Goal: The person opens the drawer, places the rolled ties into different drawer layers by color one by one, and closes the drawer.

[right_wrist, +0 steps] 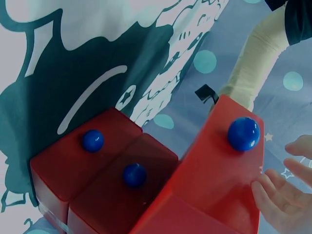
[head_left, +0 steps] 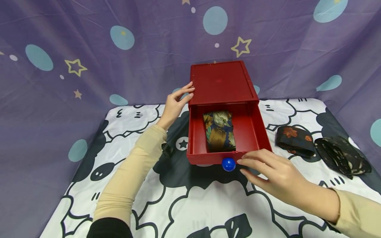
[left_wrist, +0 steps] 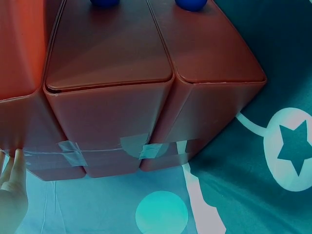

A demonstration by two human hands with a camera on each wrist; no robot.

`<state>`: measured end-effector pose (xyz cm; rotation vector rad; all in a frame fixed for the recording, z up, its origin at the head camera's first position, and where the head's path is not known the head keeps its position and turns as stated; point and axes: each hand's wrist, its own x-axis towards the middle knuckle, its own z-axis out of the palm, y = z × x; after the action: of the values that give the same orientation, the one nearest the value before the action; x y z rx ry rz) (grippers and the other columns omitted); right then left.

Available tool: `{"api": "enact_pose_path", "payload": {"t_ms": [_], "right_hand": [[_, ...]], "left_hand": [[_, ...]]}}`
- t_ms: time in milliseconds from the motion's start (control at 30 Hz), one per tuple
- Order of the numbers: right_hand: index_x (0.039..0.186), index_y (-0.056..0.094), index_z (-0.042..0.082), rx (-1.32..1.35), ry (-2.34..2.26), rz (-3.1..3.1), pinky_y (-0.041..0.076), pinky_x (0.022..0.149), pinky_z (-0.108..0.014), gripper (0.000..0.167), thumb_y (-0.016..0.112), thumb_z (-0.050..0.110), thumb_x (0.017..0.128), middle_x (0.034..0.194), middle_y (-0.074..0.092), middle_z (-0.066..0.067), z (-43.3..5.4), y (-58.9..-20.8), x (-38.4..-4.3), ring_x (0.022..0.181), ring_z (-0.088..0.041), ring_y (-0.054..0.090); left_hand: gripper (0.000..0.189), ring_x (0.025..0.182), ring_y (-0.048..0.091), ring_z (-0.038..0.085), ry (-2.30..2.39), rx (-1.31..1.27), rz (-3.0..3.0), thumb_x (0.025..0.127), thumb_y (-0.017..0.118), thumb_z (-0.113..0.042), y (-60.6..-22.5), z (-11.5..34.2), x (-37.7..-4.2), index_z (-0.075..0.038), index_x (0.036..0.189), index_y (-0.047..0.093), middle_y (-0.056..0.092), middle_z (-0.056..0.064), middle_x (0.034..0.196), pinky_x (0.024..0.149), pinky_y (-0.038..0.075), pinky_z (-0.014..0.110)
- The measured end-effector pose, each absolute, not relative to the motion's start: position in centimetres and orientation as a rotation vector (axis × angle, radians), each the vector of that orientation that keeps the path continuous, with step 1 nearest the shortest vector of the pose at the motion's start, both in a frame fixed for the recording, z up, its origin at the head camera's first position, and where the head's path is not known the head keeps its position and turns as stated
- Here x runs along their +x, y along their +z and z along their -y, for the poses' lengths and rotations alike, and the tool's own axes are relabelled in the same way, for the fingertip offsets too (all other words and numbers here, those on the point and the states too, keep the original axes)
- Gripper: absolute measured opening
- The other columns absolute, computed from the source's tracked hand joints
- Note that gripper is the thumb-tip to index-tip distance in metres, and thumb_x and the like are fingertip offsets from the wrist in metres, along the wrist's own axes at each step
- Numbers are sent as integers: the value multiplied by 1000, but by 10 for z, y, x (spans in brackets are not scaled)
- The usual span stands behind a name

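Note:
A red drawer unit (head_left: 221,82) stands at the back with its top drawer (head_left: 250,132) pulled out. Inside the drawer lies a folded floral cloth (head_left: 219,132) in dark blue, gold and cream. My left hand (head_left: 175,104) rests its fingertips against the unit's left side; in the left wrist view, its fingers (left_wrist: 18,170) touch the side wall. My right hand (head_left: 276,175) is at the drawer's front right, its extended fingers beside the blue round knob (head_left: 228,164). The right wrist view shows that hand's fingertips right at the drawer front's edge (right_wrist: 258,175), apart from the knob.
Two lower drawers show blue knobs (right_wrist: 92,141) and are closed. Right of the unit lie a folded dark cloth with orange flowers (head_left: 294,140) and a folded dark patterned cloth (head_left: 342,155). A purple curtain (head_left: 166,39) hangs behind the cartoon-print tablecloth (head_left: 184,201).

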<state>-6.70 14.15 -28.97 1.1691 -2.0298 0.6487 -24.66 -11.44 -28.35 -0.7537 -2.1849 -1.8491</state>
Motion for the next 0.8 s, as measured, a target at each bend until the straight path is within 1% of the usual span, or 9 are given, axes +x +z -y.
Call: {"api": "enact_pose_path", "payload": {"t_ms": [133, 233, 433, 633, 800], "right_hand": [[89, 68, 11, 1129, 636, 2071, 54, 63, -30, 34, 45, 35, 91, 87, 62, 2, -139, -294, -64, 73, -11, 61], [91, 69, 11, 1105, 632, 2104, 54, 60, -32, 36, 43, 37, 91, 87, 62, 3, -137, -297, -63, 73, -10, 61], [93, 68, 11, 1078, 657, 2142, 54, 62, -29, 37, 43, 38, 90, 87, 61, 2, -134, -303, -62, 75, -9, 60], [96, 67, 8, 1053, 673, 2183, 53, 63, -35, 41, 42, 40, 90, 88, 62, -2, -128, -309, -61, 76, -15, 61], [97, 67, 8, 1028, 647, 2194, 54, 62, -35, 45, 39, 43, 90, 88, 62, -2, -124, -313, -62, 76, -15, 61]], "left_hand": [[30, 124, 37, 17, -1846, -759, 2185, 86, 53, -2, -284, 114, -246, 12, 113, 54, 42, 17, 133, 101, 31, 26], [30, 124, 37, 17, -1847, -760, 2185, 87, 53, -2, -284, 114, -247, 12, 114, 54, 42, 17, 133, 101, 32, 25], [30, 124, 37, 17, -1847, -757, 2180, 86, 53, -2, -283, 114, -247, 12, 113, 54, 42, 17, 132, 100, 32, 24], [30, 124, 38, 17, -1845, -753, 2186, 86, 54, -2, -284, 115, -247, 11, 113, 54, 42, 16, 133, 101, 31, 24], [30, 124, 37, 17, -1849, -755, 2184, 86, 53, -2, -284, 115, -247, 12, 113, 54, 42, 17, 133, 101, 31, 24]]}}
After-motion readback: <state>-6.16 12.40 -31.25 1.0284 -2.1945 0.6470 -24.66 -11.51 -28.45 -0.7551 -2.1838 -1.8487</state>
